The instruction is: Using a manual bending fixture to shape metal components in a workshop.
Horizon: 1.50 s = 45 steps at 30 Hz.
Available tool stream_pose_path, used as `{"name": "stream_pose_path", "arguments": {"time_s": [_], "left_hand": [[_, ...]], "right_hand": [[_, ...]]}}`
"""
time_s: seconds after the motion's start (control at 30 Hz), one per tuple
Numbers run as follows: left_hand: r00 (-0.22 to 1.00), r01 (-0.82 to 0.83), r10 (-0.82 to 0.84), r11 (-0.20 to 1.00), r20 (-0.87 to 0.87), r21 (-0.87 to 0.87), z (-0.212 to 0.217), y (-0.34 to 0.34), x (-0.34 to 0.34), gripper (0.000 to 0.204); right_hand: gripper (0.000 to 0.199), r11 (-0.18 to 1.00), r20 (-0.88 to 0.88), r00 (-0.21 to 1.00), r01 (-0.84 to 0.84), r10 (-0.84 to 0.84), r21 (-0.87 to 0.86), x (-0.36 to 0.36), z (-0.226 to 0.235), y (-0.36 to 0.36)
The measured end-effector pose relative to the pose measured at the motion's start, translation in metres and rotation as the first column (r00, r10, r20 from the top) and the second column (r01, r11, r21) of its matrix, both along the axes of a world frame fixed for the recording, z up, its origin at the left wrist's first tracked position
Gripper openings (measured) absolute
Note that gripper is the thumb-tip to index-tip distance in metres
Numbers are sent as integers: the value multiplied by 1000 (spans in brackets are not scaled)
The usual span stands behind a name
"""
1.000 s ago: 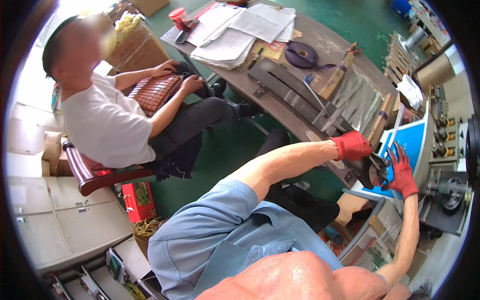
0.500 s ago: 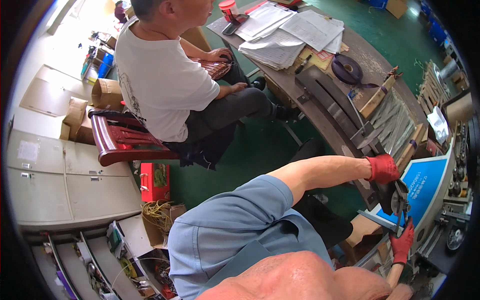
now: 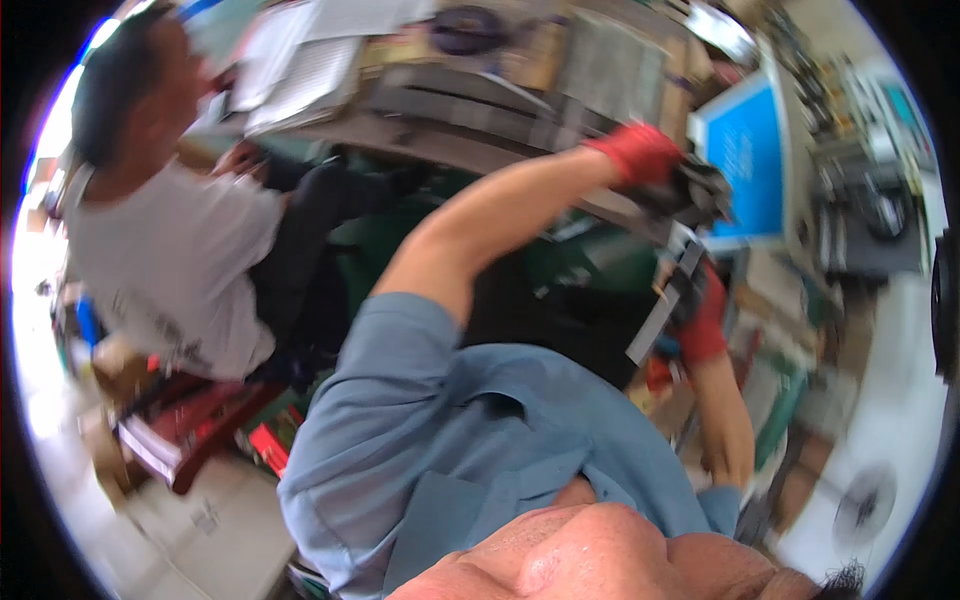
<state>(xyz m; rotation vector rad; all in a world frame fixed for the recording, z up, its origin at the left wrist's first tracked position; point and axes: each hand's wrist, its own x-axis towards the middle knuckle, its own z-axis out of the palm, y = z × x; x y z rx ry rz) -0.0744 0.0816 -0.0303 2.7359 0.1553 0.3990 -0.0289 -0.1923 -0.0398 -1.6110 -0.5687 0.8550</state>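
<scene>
My left hand (image 3: 640, 155), in a red glove, is closed at the dark metal fixture (image 3: 700, 195) by the table edge. Motion blur hides its fingertips. Below it, my right hand (image 3: 703, 315), also in a red glove with a dark palm, is closed around a flat metal bar (image 3: 655, 325). The bar slants down to the left from the hand, and its upper end lies near the fixture. A long dark metal piece (image 3: 470, 100) lies along the table to the left of my left hand.
The table (image 3: 440, 150) carries stacked papers (image 3: 310, 80), a purple tape roll (image 3: 468, 30) and a bundle of grey strips (image 3: 612, 70). A blue panel (image 3: 745, 160) stands right of the fixture. At the left, a person (image 3: 170, 240) in a white shirt sits on a red wooden chair (image 3: 165, 425).
The view has swung right and is smeared. My right hand has come in closer to my body, with the flat metal bar now slanting across below the fixture. My left hand stays by the fixture.
</scene>
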Motion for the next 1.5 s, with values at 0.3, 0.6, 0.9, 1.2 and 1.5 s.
{"name": "stream_pose_path", "arguments": {"time_s": [0.3, 0.6, 0.9, 1.2, 1.5], "left_hand": [[994, 107, -111, 986, -24, -129, 10, 18, -4, 34], [936, 107, -244, 883, -252, -457, 30, 28, -39, 39], [906, 188, -253, 959, -340, -212, 39, 35, -20, 40], [947, 101, -142, 983, -290, -153, 42, 15, -44, 43], [976, 112, -108, 994, 187, -11, 97, 30, -52, 39]], "right_hand": [[20, 858, -546, 800, 444, -250, 257, -54, 7, 121], [18, 888, -434, 848, 417, -304, 193, -44, 5, 117], [23, 936, -350, 895, 334, -278, 109, -28, 3, 132], [27, 947, -454, 875, 272, -170, 169, -34, 15, 87], [30, 994, 74, 996, -48, 56, -97, 64, 5, -15]]}}
